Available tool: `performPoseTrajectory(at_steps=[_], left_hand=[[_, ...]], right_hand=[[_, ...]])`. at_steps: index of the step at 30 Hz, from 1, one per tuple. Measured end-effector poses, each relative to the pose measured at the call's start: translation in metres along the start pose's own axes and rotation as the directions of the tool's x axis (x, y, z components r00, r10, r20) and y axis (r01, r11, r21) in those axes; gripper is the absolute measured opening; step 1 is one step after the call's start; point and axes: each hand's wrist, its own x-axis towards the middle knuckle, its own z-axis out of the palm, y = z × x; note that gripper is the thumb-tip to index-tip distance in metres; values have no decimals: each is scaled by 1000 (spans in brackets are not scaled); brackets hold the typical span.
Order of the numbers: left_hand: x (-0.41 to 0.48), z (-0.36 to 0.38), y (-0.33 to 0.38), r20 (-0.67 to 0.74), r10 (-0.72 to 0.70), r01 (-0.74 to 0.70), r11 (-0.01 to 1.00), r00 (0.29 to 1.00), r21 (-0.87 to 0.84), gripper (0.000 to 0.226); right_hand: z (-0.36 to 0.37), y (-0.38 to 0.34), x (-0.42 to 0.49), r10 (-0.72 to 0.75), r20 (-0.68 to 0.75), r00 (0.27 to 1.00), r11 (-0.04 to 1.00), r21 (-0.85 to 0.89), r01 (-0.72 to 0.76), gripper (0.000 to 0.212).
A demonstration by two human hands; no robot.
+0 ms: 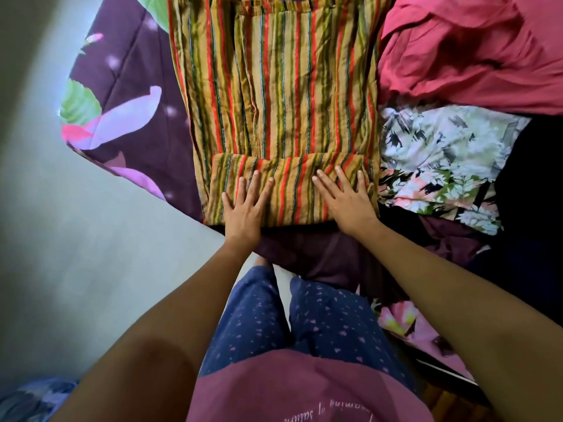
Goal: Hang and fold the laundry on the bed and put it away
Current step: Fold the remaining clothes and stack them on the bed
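So both hands are flat with fingers spread on the striped cloth (274, 95) in the middle of the frame, the left hand (245, 205) and right hand (345, 202) pressing down on the folded-up bottom edge just above center. The cloth lies on the bed (122, 141) with its purple floral cover showing at upper left. A red garment (472, 56) is bunched at upper right, with a floral garment (441, 159) just below it, right beside the cloth at the right edge.
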Motion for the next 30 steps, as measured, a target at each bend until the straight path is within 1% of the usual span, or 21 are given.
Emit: performPoseTrajectory(at_steps=[4, 7, 9, 10, 11, 12, 13, 14, 15, 16, 17, 18, 19, 21, 22, 23, 24, 25, 27, 28, 30], left_hand=[[-4, 0, 6, 49, -19, 21, 998, 999, -57, 70], [-11, -13, 8, 171, -36, 41, 999, 985, -30, 68], [-20, -27, 9, 296, -45, 49, 999, 954, -5, 72], [-27, -34, 9, 378, -26, 27, 1000, 925, 3, 73], [-33, -39, 9, 469, 12, -19, 1000, 883, 10, 74], [-39, -42, 9, 563, 48, -59, 998, 825, 1, 73], [-44, -42, 7, 647, 69, -73, 997, 759, -21, 71], [-47, -43, 5, 709, 75, -72, 997, 701, -35, 66], [-50, -45, 3, 741, 80, -80, 996, 667, -36, 56], [-51, -49, 1, 752, 78, -77, 996, 654, -36, 42], [-50, -53, -2, 745, 83, -59, 997, 662, -59, 28], [-47, -61, -6, 726, 90, -41, 996, 682, -85, 17], [-41, -69, -10, 678, 94, -35, 994, 729, -100, 14], [-29, -86, -18, 494, 58, -20, 996, 868, -82, 13], [-21, -91, -22, 380, 16, 12, 997, 925, -73, 19], [-14, -96, -26, 277, -28, 52, 995, 960, -80, 26], [-7, -100, -30, 182, -59, 78, 992, 981, -101, 33], [-1, -101, -32, 86, -64, 74, 990, 994, -121, 40], [8, -100, -33, -66, -17, 8, 990, 998, -139, 51], [11, -98, -32, -96, 7, -22, 988, 995, -152, 53], [15, -85, -27, -70, 51, -63, 981, 996, -185, 56]], right_hand=[[-11, -5, 0, -27, 135, 991, 998, 63, 18, 79], [-28, 0, -7, -77, 238, 968, 989, 138, 44, 83], [-37, 2, -15, -139, 334, 932, 978, 192, 77, 83], [-40, 2, -18, -170, 416, 893, 967, 244, 70, 79], [-43, 2, -21, -209, 501, 840, 949, 310, 52, 72], [-47, 2, -23, -267, 573, 775, 930, 363, 52, 65], [-53, 0, -25, -317, 628, 711, 916, 398, 56, 61], [-58, -1, -26, -352, 663, 661, 909, 411, 72, 59], [-61, -1, -27, -381, 667, 641, 904, 416, 104, 55], [-64, -1, -27, -386, 665, 640, 901, 421, 106, 49], [-68, 0, -25, -372, 651, 662, 901, 424, 90, 45], [-72, 2, -22, -348, 620, 704, 905, 419, 78, 41], [-79, 4, -19, -322, 579, 750, 907, 416, 68, 37], [-91, 11, -10, -242, 451, 859, 904, 426, 31, 31], [-96, 14, -5, -175, 377, 909, 905, 425, -2, 29], [-102, 17, 0, -93, 289, 953, 911, 410, -35, 31], [-104, 20, 5, -8, 196, 980, 921, 384, -69, 37], [-106, 21, 8, 52, 107, 993, 929, 361, -88, 42], [-106, 19, 10, 79, -20, 997, 929, 364, -66, 50], [-103, 16, 8, 71, -48, 996, 920, 388, -47, 53], [-91, 8, 3, 60, -56, 997, 909, 416, -31, 50]])
